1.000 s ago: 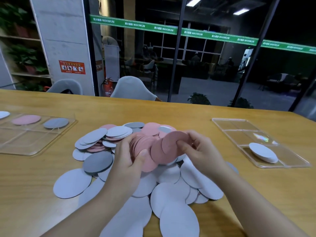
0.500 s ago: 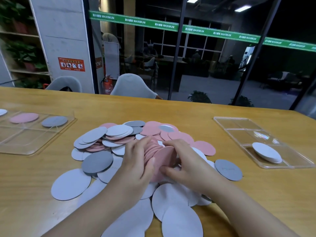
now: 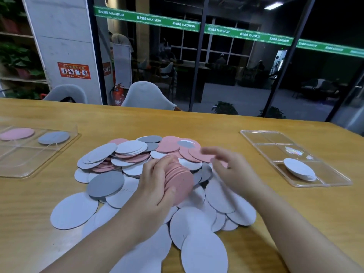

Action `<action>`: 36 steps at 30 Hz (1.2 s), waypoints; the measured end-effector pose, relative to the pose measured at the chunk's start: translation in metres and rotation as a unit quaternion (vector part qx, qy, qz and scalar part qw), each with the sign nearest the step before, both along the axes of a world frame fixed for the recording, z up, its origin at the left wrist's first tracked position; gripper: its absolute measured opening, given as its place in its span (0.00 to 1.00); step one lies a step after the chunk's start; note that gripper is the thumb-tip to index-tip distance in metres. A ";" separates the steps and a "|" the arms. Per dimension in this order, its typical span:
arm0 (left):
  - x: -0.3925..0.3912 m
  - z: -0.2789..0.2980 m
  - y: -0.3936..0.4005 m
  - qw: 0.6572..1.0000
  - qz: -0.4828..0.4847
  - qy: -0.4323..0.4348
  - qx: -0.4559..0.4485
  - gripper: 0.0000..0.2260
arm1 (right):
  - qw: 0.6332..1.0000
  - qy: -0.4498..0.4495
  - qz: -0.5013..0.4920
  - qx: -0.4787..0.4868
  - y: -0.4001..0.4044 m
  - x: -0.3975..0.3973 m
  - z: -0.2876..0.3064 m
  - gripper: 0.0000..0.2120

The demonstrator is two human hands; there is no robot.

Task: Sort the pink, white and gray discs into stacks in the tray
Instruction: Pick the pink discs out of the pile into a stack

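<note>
A heap of pink, white and gray discs (image 3: 136,154) covers the middle of the wooden table. My left hand (image 3: 155,186) grips a thick stack of pink discs (image 3: 178,181) on edge above the heap. My right hand (image 3: 230,170) hovers just right of that stack, blurred, fingers spread over loose pink discs (image 3: 197,153) and holding nothing. A clear tray (image 3: 295,156) at the right holds a white stack (image 3: 300,170) in its near compartment. A second clear tray (image 3: 25,154) at the left holds a pink disc (image 3: 16,133) and a gray disc (image 3: 53,137).
Large white discs (image 3: 74,210) spread toward the near table edge. Bare wood lies between the heap and each tray. Two gray chairs (image 3: 146,95) stand behind the far edge, in front of a glass wall.
My right hand has let go of the pink stack and moved right and away over the heap. My left hand keeps the stack, now thicker.
</note>
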State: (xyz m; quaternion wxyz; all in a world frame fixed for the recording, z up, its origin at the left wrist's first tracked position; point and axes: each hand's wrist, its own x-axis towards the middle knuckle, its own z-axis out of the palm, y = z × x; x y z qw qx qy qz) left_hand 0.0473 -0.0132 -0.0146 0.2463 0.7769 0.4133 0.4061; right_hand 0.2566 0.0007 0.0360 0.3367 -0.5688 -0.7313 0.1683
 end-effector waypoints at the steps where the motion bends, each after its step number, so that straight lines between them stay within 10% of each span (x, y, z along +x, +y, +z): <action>1: -0.001 0.000 0.000 1.000 -0.003 0.000 0.000 0.22 | 0.998 0.008 -0.058 0.003 0.007 0.014 -0.005 0.15; 6: -0.002 -0.002 -0.001 1.000 -0.005 -0.009 0.004 0.26 | 0.978 -0.021 -0.203 -0.052 0.028 0.062 -0.034 0.15; 16: -0.001 0.001 -0.002 1.000 -0.003 -0.008 -0.001 0.27 | 0.952 -0.135 -0.141 -0.234 0.056 0.063 -0.022 0.23; 36: -0.002 -0.003 0.000 1.000 -0.004 -0.008 -0.009 0.26 | 0.980 0.024 -0.180 -0.080 0.043 0.081 -0.013 0.08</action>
